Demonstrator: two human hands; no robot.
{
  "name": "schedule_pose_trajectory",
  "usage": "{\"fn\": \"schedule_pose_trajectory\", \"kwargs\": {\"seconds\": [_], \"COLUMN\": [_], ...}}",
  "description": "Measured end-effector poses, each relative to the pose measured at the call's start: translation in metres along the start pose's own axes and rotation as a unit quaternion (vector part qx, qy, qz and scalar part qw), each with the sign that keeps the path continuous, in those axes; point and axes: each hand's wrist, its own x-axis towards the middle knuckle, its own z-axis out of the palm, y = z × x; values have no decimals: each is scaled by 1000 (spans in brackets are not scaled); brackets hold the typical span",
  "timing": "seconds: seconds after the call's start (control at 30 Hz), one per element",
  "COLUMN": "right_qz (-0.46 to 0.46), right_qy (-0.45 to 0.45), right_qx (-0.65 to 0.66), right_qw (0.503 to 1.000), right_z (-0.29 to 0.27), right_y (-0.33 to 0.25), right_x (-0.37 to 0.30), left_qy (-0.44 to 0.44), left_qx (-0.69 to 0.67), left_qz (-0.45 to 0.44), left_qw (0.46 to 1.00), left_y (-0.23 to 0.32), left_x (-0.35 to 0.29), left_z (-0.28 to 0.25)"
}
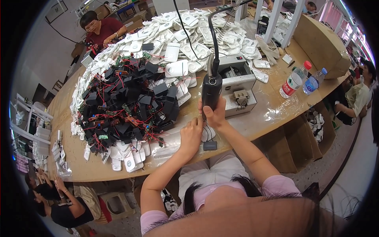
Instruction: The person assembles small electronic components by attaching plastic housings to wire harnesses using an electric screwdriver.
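Note:
My right hand (214, 114) is wrapped round a black electric screwdriver (211, 91), held upright and hanging from a cord and a coiled spring. Just left of the screwdriver's lower end is my left hand (191, 136), its fingers drawn together; what they hold is hidden. White plastic pieces (209, 133) lie right beside those fingertips, partly covered by my hands. A small black rectangular block (210, 145) rests near the table edge below them. Close to my right hand stands a pale metal machine (239, 89) with an open top, which looks like a screw feeder.
A heap of black boxes with red wires and small circuit boards (126, 98) lies left. Behind it rises a large pile of white plastic casings (189, 37). Two bottles (292, 81) and a cardboard box (321, 43) stand right. A co-worker (100, 31) sits at the far left.

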Motion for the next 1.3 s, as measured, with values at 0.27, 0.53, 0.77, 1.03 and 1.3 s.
{"fn": "schedule_pose_trajectory", "kwargs": {"seconds": [0.27,0.53,0.77,1.03,1.3], "right_qz": [-1,-7,-8,22,47], "right_qy": [12,6,8,-24,-41], "right_qx": [8,-26,-29,67,267], "right_qw": [1000,1000,1000,997,962], "right_z": [1,-1,1,-8,-12], "right_y": [-6,-3,0,12,-20], "right_x": [2,0,-4,-4,-21], "left_qy": [2,-3,-2,7,-35], "left_qx": [6,3,1,28,15], "left_qz": [-1,-5,-1,15,67], "left_qw": [1000,1000,1000,999,997], "left_y": [2,3,3,1,-11], "left_x": [2,1,2,7,-39], "left_z": [-2,-3,-2,2,-30]}}
